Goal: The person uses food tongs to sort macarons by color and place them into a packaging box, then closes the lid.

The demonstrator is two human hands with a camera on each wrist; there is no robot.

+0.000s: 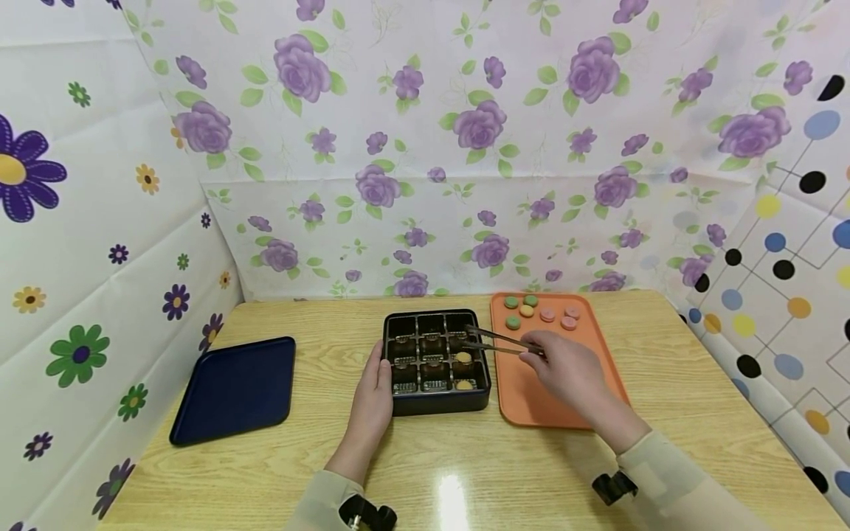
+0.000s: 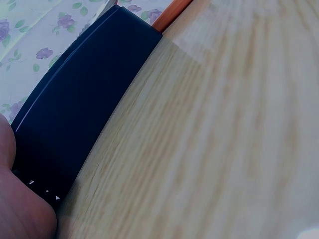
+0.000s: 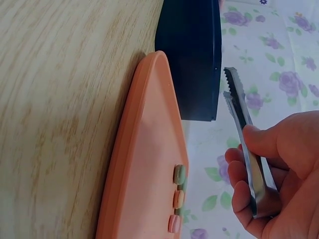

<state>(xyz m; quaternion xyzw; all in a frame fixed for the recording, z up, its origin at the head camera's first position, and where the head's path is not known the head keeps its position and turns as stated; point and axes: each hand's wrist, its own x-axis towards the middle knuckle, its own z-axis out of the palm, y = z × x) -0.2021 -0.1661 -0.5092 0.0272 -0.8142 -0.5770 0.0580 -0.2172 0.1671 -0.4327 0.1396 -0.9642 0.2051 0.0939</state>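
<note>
Near frame centre, left hand (image 1: 374,398) holds the box (image 1: 440,403), right hand (image 1: 569,369) pinches tongs (image 3: 258,184); I fear low tips (image 3: 236,83) hitting its rim (image 1: 487,372).

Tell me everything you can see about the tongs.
The tongs look like shiny, silvery metal: two slim arms joined by a bend at one end, with toothed tips at the other. They are partly open, the tips a little apart, and nothing shows between them. The right hand grips them between thumb and fingers, the bend near the palm. They point leftward, tips over the right-hand column of the box and above its rim. Only the hand visibly touches them.
</note>
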